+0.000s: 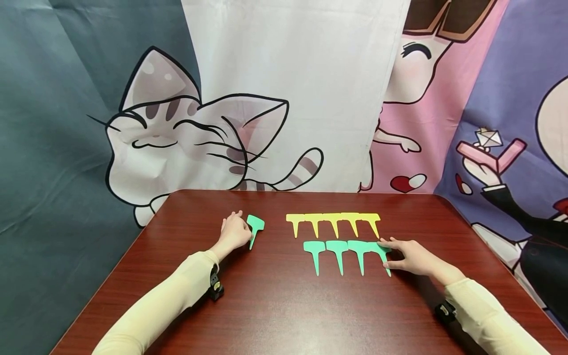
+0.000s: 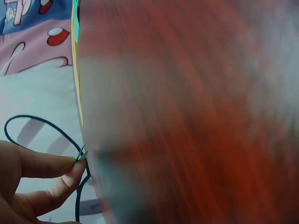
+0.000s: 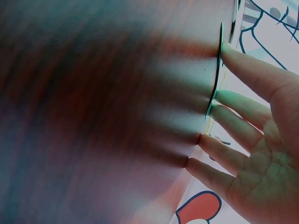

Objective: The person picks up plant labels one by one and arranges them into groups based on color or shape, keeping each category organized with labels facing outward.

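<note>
My left hand [image 1: 235,232] pinches a green T-shaped plant label [image 1: 255,223] between thumb and finger, left of the rows. In the left wrist view the label [image 2: 81,154] appears edge-on at the fingertips. My right hand [image 1: 410,255] has its fingers spread and fairly straight, touching the rightmost green label [image 1: 378,248] of the lower row. In the right wrist view that label [image 3: 216,74] shows as a thin edge, thumb near one end and two fingertips near the other. Three more green labels [image 1: 337,246] lie to its left, heads side by side, stems toward me.
Above the green row, several yellow T-shaped labels [image 1: 333,217] lie in a line, heads touching. The dark red wooden table [image 1: 266,305] ends at a cartoon-printed cloth backdrop [image 1: 284,59]. A small black device [image 1: 216,287] sits at my left wrist.
</note>
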{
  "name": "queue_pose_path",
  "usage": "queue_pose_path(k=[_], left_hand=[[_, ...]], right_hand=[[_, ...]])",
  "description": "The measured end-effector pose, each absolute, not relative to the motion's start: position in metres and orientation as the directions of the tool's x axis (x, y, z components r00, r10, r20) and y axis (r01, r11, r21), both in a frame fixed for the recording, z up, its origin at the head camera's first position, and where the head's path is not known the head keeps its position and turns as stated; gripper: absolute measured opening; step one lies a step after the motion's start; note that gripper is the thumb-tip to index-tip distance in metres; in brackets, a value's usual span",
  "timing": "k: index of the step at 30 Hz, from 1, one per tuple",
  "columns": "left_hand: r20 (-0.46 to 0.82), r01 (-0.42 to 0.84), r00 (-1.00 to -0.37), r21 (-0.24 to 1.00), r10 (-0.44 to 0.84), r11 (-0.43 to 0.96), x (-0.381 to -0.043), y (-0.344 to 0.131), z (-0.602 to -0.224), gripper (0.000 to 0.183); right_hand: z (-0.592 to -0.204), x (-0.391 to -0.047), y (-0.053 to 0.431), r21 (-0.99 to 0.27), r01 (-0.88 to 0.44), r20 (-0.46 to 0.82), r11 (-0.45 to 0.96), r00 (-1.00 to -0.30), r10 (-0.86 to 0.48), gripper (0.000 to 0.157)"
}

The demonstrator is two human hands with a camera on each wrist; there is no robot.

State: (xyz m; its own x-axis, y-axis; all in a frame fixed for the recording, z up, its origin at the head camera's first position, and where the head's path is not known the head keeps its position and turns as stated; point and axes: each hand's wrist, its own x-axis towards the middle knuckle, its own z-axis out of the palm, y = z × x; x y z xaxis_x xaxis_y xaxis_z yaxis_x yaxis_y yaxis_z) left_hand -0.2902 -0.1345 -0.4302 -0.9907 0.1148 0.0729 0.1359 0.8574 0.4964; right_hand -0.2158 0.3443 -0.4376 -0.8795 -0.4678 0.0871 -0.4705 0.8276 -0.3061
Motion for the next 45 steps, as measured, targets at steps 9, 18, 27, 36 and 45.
queue_pose_path(k=[9, 18, 27, 36, 45], left_hand=[[0.043, 0.151, -0.988, 0.497, 0.149, 0.854, -0.279, -0.124, -0.427, 0.033], [0.043, 0.17, -0.984, 0.503, 0.172, 0.847, -0.274, -0.117, -0.427, 0.031], [0.021, 0.187, -0.978, 0.518, 0.205, 0.835, -0.267, -0.106, -0.427, 0.028], [0.018, 0.222, -0.968, 0.533, 0.251, 0.817, -0.261, -0.093, -0.427, 0.031], [0.004, 0.268, -0.951, 0.518, 0.311, 0.812, -0.254, -0.083, -0.427, 0.034]], right_hand=[[-0.437, -0.217, 0.345, -0.296, -0.48, 0.1, 0.826, -0.875, -0.473, 0.065], [-0.439, -0.218, 0.346, -0.29, -0.486, 0.114, 0.825, -0.873, -0.474, 0.064], [-0.438, -0.218, 0.345, -0.293, -0.479, 0.102, 0.828, -0.876, -0.471, 0.064], [-0.437, -0.216, 0.344, -0.302, -0.474, 0.097, 0.827, -0.879, -0.468, 0.064], [-0.438, -0.216, 0.345, -0.299, -0.476, 0.097, 0.827, -0.877, -0.47, 0.065]])
